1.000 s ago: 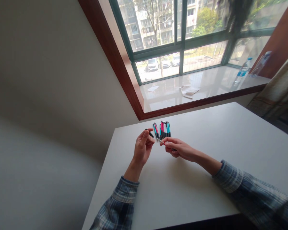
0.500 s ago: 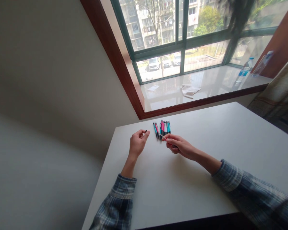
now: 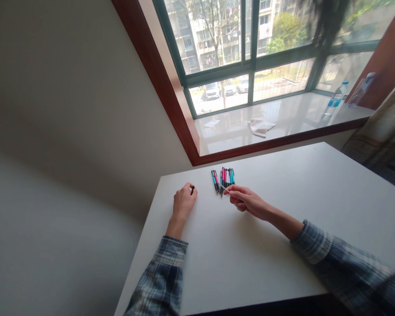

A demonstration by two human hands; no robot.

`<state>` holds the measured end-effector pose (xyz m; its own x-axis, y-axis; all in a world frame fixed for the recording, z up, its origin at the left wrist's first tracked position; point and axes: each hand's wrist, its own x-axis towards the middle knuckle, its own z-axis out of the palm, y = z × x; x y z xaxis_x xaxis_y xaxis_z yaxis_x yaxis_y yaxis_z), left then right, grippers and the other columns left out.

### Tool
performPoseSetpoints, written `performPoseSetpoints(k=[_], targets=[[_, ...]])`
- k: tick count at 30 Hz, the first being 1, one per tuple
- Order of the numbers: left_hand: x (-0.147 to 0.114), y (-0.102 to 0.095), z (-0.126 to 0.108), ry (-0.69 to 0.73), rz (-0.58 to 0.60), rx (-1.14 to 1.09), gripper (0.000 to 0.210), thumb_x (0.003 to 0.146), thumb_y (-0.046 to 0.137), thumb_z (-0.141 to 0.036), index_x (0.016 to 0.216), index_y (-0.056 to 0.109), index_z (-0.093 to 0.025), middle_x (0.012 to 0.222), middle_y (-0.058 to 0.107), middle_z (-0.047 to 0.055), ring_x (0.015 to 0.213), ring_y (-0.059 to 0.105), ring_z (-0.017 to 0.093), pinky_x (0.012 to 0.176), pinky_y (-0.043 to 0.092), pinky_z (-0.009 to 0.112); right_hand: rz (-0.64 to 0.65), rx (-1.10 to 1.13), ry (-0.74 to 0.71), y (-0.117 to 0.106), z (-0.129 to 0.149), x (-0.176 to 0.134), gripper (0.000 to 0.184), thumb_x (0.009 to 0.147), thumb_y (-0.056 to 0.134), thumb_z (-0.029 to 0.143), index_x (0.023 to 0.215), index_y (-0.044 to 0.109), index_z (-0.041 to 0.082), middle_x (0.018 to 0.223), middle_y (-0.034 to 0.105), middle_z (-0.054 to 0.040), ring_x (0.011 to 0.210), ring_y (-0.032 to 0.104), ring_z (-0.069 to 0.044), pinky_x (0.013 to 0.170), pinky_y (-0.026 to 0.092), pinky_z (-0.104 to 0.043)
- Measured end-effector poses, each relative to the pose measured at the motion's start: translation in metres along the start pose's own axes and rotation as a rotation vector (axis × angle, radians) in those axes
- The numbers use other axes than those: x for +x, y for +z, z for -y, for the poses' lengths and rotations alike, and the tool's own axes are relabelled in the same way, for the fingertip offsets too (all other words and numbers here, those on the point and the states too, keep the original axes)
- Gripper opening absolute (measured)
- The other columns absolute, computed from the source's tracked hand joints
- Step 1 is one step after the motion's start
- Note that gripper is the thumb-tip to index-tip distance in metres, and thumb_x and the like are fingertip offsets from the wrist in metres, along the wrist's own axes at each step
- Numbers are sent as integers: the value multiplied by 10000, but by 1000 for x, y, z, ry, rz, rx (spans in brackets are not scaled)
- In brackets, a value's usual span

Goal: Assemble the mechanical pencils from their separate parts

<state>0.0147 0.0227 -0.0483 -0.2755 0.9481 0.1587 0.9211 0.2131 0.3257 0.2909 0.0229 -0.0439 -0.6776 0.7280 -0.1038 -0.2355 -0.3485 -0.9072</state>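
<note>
My left hand (image 3: pixel 184 201) rests low over the left part of the white table (image 3: pixel 243 259), its fingers closed on a small black piece (image 3: pixel 192 190) that shows only in part. My right hand (image 3: pixel 248 202) pinches a thin pale stick that looks like a pen refill (image 3: pixel 223 188); its tip points toward the pens, and the rest is hidden in the fingers. Just beyond the right fingertips lies a group of click pens (image 3: pixel 228 175) with blue, pink and white barrels and black grips. A blue and a pink pen (image 3: pixel 215 180) lie slightly apart on its left.
Behind the table, a window sill (image 3: pixel 230 136) carries a crumpled cloth (image 3: pixel 261 127), a flat white paper (image 3: pixel 212 123) and clear plastic bottles (image 3: pixel 337 96). A grey wall (image 3: pixel 69 131) stands to the left, and a curtain (image 3: pixel 378 123) hangs at the right.
My left hand has moved left and toward me, away from the pens, lowering to the table with the black piece. My right hand has stayed almost still.
</note>
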Motion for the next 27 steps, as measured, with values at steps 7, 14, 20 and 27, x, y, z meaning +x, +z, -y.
performPoseSetpoints(k=[7, 14, 20, 27], targets=[[-2, 7, -3, 57, -9, -53, 187, 919, 590, -409, 928, 709, -265, 652, 614, -6, 663, 574, 201, 645, 325, 293, -21, -1, -10, 1, 0, 3, 291, 922, 683, 460, 1037, 634, 197, 696, 380, 64, 541, 181, -59, 529, 93, -250], [9, 11, 9, 66, -143, -331, 165, 908, 590, -411, 904, 634, -252, 623, 498, -51, 595, 500, 154, 639, 375, 253, -19, -31, -15, 1, -2, 5, 317, 914, 683, 478, 1047, 648, 192, 712, 401, 53, 543, 198, -58, 521, 108, -242], [22, 9, 19, 59, -172, -409, 216, 905, 569, -436, 877, 626, -230, 627, 503, -48, 591, 487, 149, 634, 396, 251, 9, -37, -6, 0, -4, 5, 367, 897, 699, 514, 1065, 652, 191, 717, 405, 52, 545, 203, -61, 514, 120, -233], [19, 5, 12, 127, -143, -381, 133, 869, 581, -346, 863, 640, -227, 621, 471, -56, 592, 481, 133, 655, 412, 237, 16, -31, 20, 0, -6, 4, 374, 901, 706, 520, 1066, 648, 189, 730, 421, 48, 538, 212, -55, 510, 123, -227]])
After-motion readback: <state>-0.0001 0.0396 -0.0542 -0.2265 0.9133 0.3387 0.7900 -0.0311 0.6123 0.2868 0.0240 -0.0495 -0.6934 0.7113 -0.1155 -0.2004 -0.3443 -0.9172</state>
